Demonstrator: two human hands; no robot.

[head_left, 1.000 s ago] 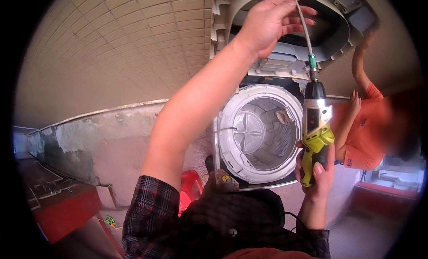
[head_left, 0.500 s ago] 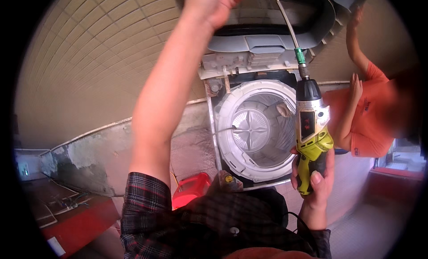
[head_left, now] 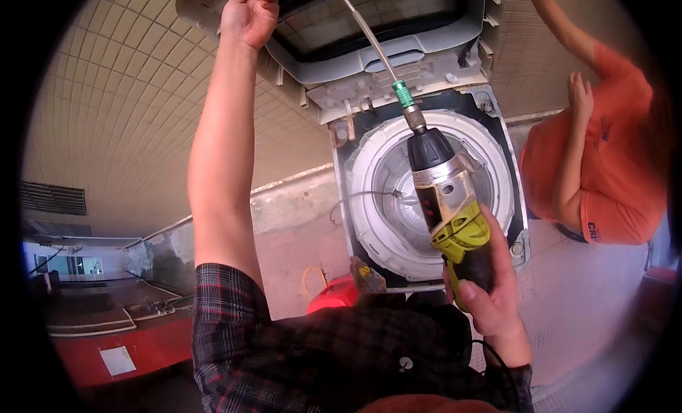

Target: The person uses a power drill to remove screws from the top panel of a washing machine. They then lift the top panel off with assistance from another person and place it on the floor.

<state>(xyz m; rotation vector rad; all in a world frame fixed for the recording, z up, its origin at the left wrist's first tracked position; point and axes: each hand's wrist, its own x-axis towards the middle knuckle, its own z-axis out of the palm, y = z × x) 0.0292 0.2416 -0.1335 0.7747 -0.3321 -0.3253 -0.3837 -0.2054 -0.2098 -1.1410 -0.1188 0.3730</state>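
Note:
My right hand (head_left: 490, 299) grips a yellow, black and silver power drill (head_left: 444, 186) held over the open washing-machine tub (head_left: 376, 239). A long thin bit (head_left: 373, 40) with a green sleeve (head_left: 403, 95) points up and left toward the raised top panel (head_left: 437, 51), which has a dark lid opening. At the panel's left, my left hand (head_left: 249, 19) is raised with fingers curled at its edge; what is in them is unclear. The drill hides part of the tub and its ribbed bottom.
A co-worker in an orange shirt (head_left: 611, 164) stands at right, one arm raised. Behind is a tiled wall (head_left: 128, 122). At lower left are a red bench (head_left: 163, 342) with wires and a white paper, and a red plastic item (head_left: 330, 294) beside the machine.
My left hand has moved left along the top, its fingers now curled. The drill and bit tilt further up-left. The view has shifted, and the co-worker's raised arm sits higher in it.

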